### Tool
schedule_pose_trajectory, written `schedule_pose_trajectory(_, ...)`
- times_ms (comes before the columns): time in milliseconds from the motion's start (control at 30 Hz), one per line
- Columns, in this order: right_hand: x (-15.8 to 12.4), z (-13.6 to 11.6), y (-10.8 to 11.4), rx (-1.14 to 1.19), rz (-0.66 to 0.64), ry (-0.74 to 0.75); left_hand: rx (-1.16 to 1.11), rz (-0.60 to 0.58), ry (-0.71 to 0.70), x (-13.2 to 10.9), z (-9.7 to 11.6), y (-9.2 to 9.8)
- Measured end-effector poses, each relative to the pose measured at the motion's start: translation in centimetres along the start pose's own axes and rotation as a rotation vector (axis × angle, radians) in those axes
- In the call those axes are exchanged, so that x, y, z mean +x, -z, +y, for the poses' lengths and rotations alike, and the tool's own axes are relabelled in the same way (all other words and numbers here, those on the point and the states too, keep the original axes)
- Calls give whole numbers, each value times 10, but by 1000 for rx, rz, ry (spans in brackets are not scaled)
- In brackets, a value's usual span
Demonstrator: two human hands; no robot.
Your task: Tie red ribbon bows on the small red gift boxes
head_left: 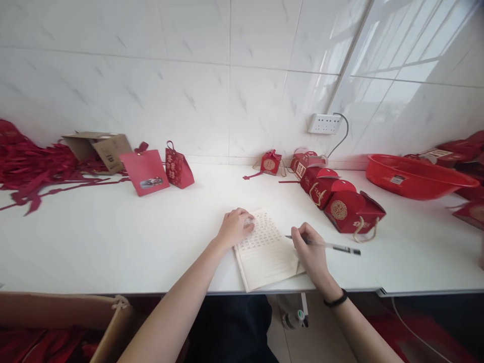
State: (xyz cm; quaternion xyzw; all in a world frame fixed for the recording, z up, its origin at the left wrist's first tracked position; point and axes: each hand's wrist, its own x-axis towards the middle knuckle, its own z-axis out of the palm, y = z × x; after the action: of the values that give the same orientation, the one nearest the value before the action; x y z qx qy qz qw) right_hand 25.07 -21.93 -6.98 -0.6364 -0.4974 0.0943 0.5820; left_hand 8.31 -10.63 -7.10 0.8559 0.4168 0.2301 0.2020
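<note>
A notebook (266, 262) lies tilted on the white table, its upper part filled with rows of small handwriting and its lower lines blank. My left hand (235, 227) rests on its upper left side, the bent fingers and thumb apart on the paper, gripping nothing that I can make out. In my right hand (312, 249) is a pen (342, 248), held between thumb and fingers. Its tip is by the right edge of the writing; whether it touches the paper I cannot tell. A dark band circles the right wrist.
Red gift boxes (350, 212) stand in a row at the right, near a red plastic basin (416, 176). A small red box (270, 164), a red bag (178, 166) and a pink-red card (145, 171) stand farther back. Red ribbons (45, 161) pile up left beside a cardboard box (102, 148).
</note>
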Motion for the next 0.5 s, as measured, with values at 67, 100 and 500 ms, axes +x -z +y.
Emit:
schedule_pose_trajectory(67, -2, 0, -2, -55, -50, 87, -25, 49, 25, 2, -2, -2)
schedule_pose_trajectory(100, -3, 0, -2, -75, -84, 115, -27, 82, 40, 4, -4, -2)
schedule_pose_trajectory(500, -17, -8, -5, -106, -221, -22, 323, 763, 511, 36, -106, 178)
